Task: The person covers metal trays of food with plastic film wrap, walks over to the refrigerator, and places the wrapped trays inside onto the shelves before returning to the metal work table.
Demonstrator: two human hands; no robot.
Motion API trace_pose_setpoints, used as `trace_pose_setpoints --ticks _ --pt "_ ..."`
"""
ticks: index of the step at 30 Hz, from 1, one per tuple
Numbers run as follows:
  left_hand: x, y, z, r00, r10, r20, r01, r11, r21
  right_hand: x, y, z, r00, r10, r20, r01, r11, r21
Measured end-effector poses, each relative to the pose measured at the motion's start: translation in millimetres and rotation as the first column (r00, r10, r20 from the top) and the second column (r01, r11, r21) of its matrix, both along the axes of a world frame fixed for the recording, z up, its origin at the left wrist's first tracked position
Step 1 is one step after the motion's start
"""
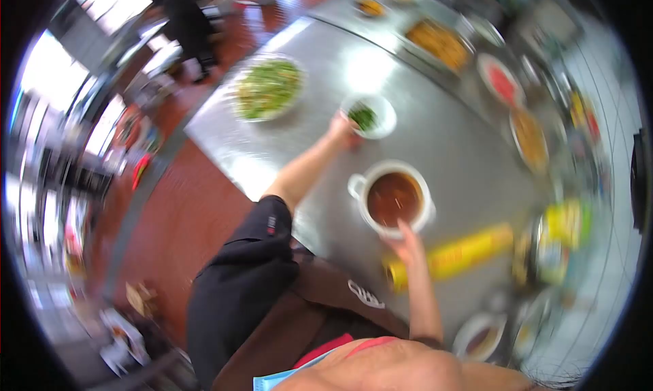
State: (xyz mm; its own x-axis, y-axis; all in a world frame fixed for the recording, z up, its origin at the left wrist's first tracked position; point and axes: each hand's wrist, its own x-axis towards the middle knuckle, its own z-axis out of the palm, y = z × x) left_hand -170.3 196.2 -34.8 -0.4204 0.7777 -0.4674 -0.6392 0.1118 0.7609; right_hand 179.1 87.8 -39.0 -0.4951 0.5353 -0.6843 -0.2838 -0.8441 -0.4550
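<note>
My left hand (344, 130) grips the near-left rim of a small white bowl (386, 122) with chopped green herbs (362, 117) in it. Below it on the steel table (469, 153) stands a white two-handled pot (367, 217) of reddish-brown liquid (393, 199). My right hand (403, 241) is closed on the pot's near edge, thumb over the rim and fingers hidden beneath. A yellow roll (456, 255) lies just right of my right wrist.
A large bowl of shredded greens (269, 88) sits at the table's far left. Along the right side are a tray of yellow food (437, 45), oval dishes and jars. A person in black (182, 23) stands beyond the red floor (183, 214).
</note>
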Motion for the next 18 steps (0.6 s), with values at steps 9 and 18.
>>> trace_pose_setpoints --ticks 9,18 --pt "7 116 -35 0.949 -0.312 0.055 0.303 0.945 0.126 26 -71 54 0.402 -0.588 0.702 -0.419 0.564 0.712" --pt "49 64 -29 0.798 -0.497 -0.341 0.525 0.851 -0.011 45 -62 52 0.014 -0.585 0.811 -0.356 0.755 0.551"
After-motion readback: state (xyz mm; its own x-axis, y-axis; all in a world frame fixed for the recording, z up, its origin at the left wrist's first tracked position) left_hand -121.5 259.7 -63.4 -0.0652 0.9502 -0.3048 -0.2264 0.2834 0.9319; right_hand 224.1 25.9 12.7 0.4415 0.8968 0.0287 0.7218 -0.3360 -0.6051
